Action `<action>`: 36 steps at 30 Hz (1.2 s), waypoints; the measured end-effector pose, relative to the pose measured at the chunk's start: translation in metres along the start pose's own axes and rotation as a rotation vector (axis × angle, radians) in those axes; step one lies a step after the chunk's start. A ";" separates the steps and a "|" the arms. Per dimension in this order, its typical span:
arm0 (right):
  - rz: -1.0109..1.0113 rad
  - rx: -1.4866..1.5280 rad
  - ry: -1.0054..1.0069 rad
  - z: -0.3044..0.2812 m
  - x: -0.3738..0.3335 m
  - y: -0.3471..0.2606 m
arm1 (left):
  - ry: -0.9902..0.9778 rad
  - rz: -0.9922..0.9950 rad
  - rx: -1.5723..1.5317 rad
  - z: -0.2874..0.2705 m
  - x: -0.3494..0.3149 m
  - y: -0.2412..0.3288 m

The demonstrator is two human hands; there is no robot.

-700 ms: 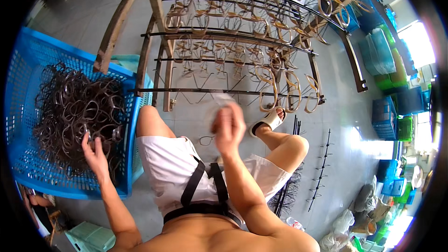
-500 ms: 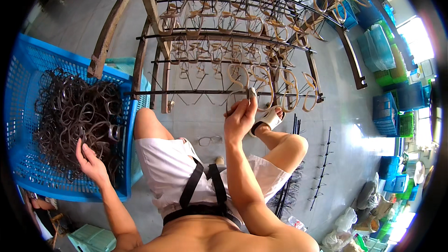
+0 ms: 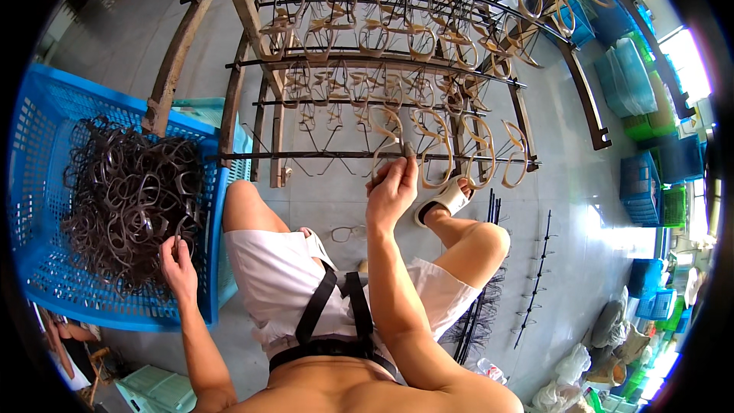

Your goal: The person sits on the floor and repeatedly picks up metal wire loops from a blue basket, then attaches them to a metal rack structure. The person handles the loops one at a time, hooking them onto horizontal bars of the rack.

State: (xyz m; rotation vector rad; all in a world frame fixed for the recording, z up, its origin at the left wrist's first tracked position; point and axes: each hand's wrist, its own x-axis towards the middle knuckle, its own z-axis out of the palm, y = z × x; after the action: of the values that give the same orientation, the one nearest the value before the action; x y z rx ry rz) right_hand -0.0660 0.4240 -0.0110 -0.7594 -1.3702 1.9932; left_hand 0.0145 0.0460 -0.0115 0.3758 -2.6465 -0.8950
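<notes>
Over the blue plastic basket (image 3: pixel 115 312) on my left, my left hand (image 3: pixel 180 274) is closed, its fingers pinching a dark eyeglass frame (image 3: pixel 180 239) at the edge of a tangled heap of dark eyeglass frames (image 3: pixel 126 199). In front of me, my right hand (image 3: pixel 391 193) is closed at the lowest black bar (image 3: pixel 321 156) of a rack. It grips a pale tan eyeglass frame (image 3: pixel 386 116) standing upright across that bar. A greyish cover (image 3: pixel 408 151) shows on one fingertip. Further tan frames (image 3: pixel 435 145) hang along the bar to the right.
The wooden rack (image 3: pixel 229 107) carries several rows of bars with tan frames. A loose clear frame (image 3: pixel 348 234) lies on the floor between my legs. Bars with wire prongs (image 3: pixel 533 283) lie to the right. Blue and green crates (image 3: pixel 641 187) and plastic bags (image 3: pixel 569 363) stand farther right.
My left hand has moved right and slightly lower over the heap, and its spread fingers have closed on a dark frame. My right hand stays at the bar with the tan frame.
</notes>
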 end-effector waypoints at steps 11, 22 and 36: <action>-0.005 -0.002 -0.006 0.003 0.002 -0.006 | 0.133 0.319 0.213 -0.009 -0.003 0.029; -0.105 -0.125 -0.064 0.013 -0.010 0.003 | 0.200 0.047 -0.192 0.018 -0.009 -0.002; -0.332 -0.422 -0.086 0.001 0.001 0.017 | 0.155 -0.301 -0.166 -0.005 0.012 -0.022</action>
State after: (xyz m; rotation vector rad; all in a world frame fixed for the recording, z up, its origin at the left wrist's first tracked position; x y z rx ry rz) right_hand -0.0700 0.4191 -0.0271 -0.5790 -1.8652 1.5134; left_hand 0.0081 0.0226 -0.0186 0.7825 -2.3917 -1.1167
